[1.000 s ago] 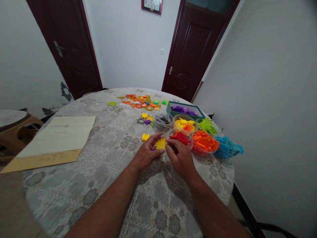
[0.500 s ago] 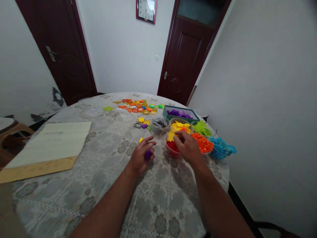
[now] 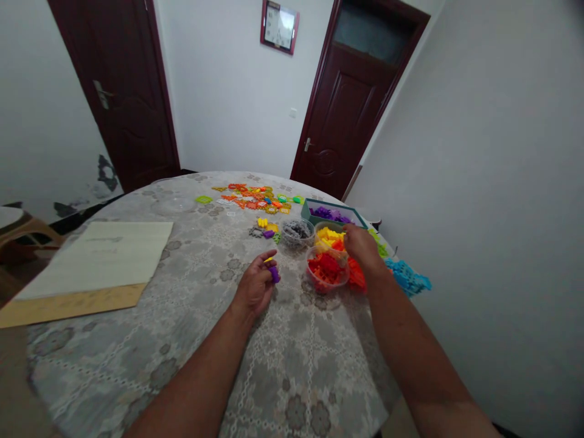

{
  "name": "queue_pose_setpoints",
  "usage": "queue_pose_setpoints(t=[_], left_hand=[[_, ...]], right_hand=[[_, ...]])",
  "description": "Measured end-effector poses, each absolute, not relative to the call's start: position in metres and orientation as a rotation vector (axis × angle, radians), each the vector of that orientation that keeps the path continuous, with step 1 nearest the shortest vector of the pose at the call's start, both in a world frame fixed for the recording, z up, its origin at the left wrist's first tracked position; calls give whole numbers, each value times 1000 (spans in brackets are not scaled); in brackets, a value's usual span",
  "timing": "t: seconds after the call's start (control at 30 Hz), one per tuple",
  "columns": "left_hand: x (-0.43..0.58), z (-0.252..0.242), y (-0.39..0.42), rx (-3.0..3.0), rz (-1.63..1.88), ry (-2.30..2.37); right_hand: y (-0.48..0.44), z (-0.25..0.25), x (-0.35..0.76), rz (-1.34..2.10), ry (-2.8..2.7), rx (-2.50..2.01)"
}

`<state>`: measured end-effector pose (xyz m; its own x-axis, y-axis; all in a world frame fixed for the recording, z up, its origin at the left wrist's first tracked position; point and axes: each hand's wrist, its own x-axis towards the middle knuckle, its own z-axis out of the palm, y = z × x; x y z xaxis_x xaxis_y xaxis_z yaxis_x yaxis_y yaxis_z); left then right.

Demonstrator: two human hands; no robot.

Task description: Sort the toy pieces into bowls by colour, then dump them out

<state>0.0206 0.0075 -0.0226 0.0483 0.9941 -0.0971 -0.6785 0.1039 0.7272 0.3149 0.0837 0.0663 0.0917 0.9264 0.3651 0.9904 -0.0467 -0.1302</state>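
My left hand [image 3: 255, 285] is above the table with its fingers curled round a small purple plastic piece [image 3: 274, 274]. A bit of yellow [image 3: 268, 260] shows by its fingers. Stretched over the bowls at the right, my right hand [image 3: 364, 248] has its fingers bent together at the right rim of the bowl of yellow pieces [image 3: 326, 236]. Whatever it may hold is hidden. Closer to me stands a clear bowl of red pieces [image 3: 326, 269]. Orange pieces [image 3: 356, 277] and green pieces [image 3: 381, 244] are partly covered by my right hand and forearm.
A bowl of grey pieces [image 3: 296, 231] and a green box of purple pieces [image 3: 332, 213] stand behind. Blue pieces [image 3: 409, 278] sit at the table's right edge. Loose pieces [image 3: 255, 198] lie at the far side. Paper sheets [image 3: 98, 255] lie at the left.
My right hand has moved right and away from above the red bowl, where it held a yellow piece. That piece no longer shows in it. My left hand has turned slightly, still holding the purple piece.
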Motion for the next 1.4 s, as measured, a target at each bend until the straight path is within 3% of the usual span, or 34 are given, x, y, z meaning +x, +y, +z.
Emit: queue_pose_setpoints(t=[0.37,0.77,1.07,1.4], left_hand=[[21,-24,9,573,1379,722],[24,-22,10,612,1320,750],[24,-17,8,667,1286,793],[26,-16,6,693,1260,825]], right_hand=[[90,57,310,-201,-2018,-2119],[29,123,377,-285,-1895,-1903],[-8,86,410,-454,-1918,-1831],[-30,46,404,-403,-1939,-1520]])
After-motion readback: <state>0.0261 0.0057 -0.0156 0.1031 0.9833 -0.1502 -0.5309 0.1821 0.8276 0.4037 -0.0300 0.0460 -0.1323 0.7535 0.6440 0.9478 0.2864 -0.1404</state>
